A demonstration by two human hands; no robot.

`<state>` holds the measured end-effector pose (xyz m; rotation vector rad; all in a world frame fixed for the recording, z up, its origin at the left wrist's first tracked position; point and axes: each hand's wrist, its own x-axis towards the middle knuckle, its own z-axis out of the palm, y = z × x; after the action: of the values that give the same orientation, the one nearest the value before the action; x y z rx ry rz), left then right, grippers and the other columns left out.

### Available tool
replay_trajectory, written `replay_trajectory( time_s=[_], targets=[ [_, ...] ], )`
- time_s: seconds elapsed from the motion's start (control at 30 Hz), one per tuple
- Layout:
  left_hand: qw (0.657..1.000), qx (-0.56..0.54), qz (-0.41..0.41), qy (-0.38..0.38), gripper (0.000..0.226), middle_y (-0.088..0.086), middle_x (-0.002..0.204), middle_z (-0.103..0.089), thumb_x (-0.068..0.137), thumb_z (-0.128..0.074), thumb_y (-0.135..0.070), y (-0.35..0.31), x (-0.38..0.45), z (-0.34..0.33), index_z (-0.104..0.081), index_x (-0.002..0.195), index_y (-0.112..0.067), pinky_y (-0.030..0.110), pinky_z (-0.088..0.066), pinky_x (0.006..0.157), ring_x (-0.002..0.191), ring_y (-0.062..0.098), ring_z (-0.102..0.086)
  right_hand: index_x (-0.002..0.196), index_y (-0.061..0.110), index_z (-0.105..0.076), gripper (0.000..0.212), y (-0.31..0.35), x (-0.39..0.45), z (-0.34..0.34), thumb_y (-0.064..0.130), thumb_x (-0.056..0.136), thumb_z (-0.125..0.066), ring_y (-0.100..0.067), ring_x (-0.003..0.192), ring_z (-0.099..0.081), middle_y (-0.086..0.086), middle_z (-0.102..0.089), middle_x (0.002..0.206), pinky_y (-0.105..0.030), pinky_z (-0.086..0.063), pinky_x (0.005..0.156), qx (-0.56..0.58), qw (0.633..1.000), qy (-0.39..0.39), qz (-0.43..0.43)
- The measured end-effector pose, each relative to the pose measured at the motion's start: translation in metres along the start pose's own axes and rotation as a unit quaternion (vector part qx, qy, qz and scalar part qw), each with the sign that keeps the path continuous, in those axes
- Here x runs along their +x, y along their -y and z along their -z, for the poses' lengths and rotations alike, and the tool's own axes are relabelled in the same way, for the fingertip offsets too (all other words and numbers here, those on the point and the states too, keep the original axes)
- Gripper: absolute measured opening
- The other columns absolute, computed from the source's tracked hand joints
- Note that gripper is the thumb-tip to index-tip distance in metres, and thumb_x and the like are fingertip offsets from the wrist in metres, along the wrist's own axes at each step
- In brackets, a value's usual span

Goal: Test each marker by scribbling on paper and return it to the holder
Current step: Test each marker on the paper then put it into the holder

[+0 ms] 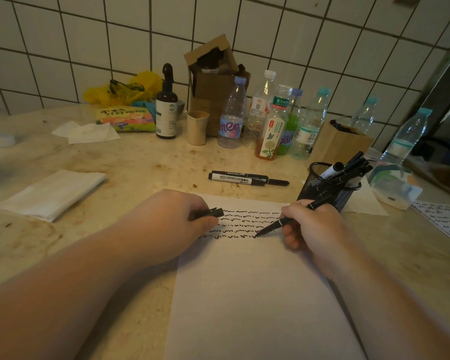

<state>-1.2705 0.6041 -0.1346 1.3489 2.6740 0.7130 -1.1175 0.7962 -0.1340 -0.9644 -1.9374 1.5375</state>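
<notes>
Five scribbled rows were on the paper [244, 281]; a marker [278, 224] was pinched by the right hand [312, 227], its cap [213, 213] gripped by the left hand [177, 219] — recapping and the holder [322, 188] were judged next.

Both bare forearms reach forward from the lower corners and converge toward the middle. The left hand [178, 219] lies knuckles up, fingers curled round a short black marker cap [213, 213] whose end pokes out past the thumb side of the grip. The right hand [313, 227] is turned on its outer edge, fingers and thumb pinching a slim black marker pen [283, 222]; its tip slants down and left of the grip, its tail rises up and right behind the knuckles.
</notes>
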Motion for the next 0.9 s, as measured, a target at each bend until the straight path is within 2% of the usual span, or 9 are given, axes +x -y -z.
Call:
replay_trajectory(
  time_s=[0.43,0.6,0.7,0.77,0.9],
  targets=[
    [1.000,-0.003,0.003,0.004,0.029,-0.007,0.073,-0.065,0.093,-0.052,-0.055,0.000,-0.001,0.001,-0.068,0.092,-0.031,0.026,-0.046,0.059,0.067,0.007,-0.059,0.075,0.005,-0.062,0.017,0.002,0.001,0.003,0.009,0.091,-0.059,-0.018,0.046,-0.045,-0.007,-0.053,0.053,-0.030,-0.038,0.046,0.017,0.999,-0.026,-0.011],
    [1.000,-0.012,0.000,0.009,0.028,-0.008,0.075,-0.065,0.093,-0.053,-0.055,-0.002,-0.002,0.001,-0.069,0.094,-0.032,0.026,-0.047,0.060,0.069,0.005,-0.058,0.073,0.007,-0.064,0.020,0.003,-0.004,0.001,0.008,0.092,-0.061,-0.017,0.047,-0.049,-0.006,-0.055,0.052,-0.029,-0.039,0.047,0.078,0.997,0.024,0.008],
    [1.000,-0.017,-0.006,0.009,0.026,-0.009,0.076,-0.066,0.093,-0.054,-0.054,-0.002,-0.002,0.000,-0.069,0.096,-0.033,0.025,-0.047,0.061,0.069,0.005,-0.058,0.074,0.007,-0.068,0.020,0.004,-0.008,-0.001,0.008,0.093,-0.062,-0.019,0.055,-0.055,-0.010,-0.060,0.060,-0.029,-0.045,0.052,0.102,0.990,0.088,0.052],
    [1.000,-0.022,-0.011,0.012,0.025,-0.009,0.078,-0.067,0.093,-0.054,-0.054,-0.002,-0.002,0.000,-0.069,0.098,-0.034,0.028,-0.050,0.065,0.071,0.006,-0.060,0.081,0.007,-0.071,0.010,0.006,-0.011,-0.002,0.012,0.089,-0.067,-0.020,0.060,-0.059,-0.012,-0.063,0.066,-0.030,-0.048,0.056,0.128,0.981,0.126,0.071],
    [0.999,-0.029,-0.021,0.014,0.023,-0.009,0.080,-0.068,0.092,-0.055,-0.053,-0.001,-0.002,-0.001,-0.069,0.102,-0.037,0.030,-0.053,0.068,0.071,0.006,-0.061,0.085,0.004,-0.073,0.021,0.009,-0.013,-0.002,0.022,0.079,-0.064,-0.023,0.065,-0.063,-0.015,-0.067,0.071,-0.033,-0.051,0.063,0.199,0.965,0.155,0.071]
  ],
)
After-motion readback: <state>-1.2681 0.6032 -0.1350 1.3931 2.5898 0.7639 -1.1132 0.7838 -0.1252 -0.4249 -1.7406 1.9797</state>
